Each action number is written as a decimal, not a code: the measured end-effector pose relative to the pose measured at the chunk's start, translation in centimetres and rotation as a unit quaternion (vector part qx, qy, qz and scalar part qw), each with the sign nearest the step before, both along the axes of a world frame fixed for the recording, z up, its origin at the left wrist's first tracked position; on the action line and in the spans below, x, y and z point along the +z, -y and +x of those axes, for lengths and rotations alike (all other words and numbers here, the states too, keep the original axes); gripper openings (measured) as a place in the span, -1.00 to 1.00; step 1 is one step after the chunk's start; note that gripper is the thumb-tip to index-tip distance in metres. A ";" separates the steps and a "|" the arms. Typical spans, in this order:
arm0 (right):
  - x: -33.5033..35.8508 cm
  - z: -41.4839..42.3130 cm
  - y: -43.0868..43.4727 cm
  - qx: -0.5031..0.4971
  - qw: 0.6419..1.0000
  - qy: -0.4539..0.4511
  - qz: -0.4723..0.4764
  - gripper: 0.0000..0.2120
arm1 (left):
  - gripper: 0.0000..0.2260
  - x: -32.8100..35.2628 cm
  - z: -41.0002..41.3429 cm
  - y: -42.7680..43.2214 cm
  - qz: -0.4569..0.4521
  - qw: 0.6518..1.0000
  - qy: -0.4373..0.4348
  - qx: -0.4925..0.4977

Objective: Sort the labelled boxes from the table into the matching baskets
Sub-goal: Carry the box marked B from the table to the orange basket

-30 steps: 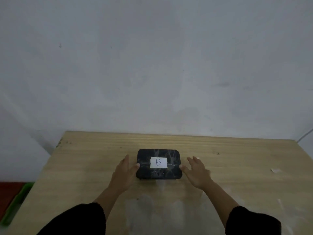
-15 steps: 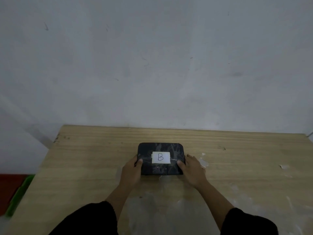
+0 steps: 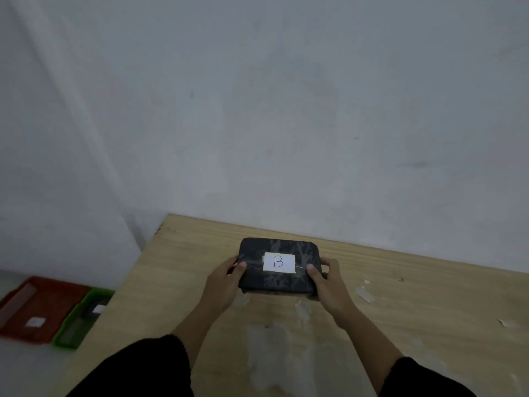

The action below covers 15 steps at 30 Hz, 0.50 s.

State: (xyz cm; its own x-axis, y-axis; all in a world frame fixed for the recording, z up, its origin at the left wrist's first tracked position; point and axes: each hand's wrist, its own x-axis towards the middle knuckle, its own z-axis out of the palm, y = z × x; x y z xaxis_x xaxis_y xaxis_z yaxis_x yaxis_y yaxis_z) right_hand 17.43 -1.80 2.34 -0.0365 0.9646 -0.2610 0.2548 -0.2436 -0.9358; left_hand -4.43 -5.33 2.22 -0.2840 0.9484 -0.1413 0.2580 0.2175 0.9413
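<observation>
One legible marking: a handwritten capital "B" in dark ink on a white paper label [image 3: 278, 262], fixed to the top face of the dark patterned box [image 3: 278, 266]. White labels also lie in the red basket [image 3: 34, 309] and the green basket [image 3: 75, 320] on the floor, too blurred to read.

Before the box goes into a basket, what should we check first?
1. Both hands on the box: ok. Left hand and right hand grip its two ends.
2. Letter readable: ok. The label says B.
3. Baskets in sight: ok. A red basket and a green basket sit on the floor, left of the table.
4. Which basket is B: cannot tell, their labels are too blurry.
5. Room in the green basket: cannot tell. A dark box already lies inside.
</observation>
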 end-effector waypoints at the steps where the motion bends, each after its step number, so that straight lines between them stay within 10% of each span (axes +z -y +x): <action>1: 0.4 -0.6 0.4 0.014 1.000 -0.005 0.008 -0.69 | -0.76 0.4 -0.7 0.7 0.008 1.000 -0.007 0.005; 15: 3.5 -17.3 7.0 0.138 0.989 -0.012 0.047 -0.64 | -0.70 3.5 -15.7 13.3 0.011 0.993 -0.003 0.121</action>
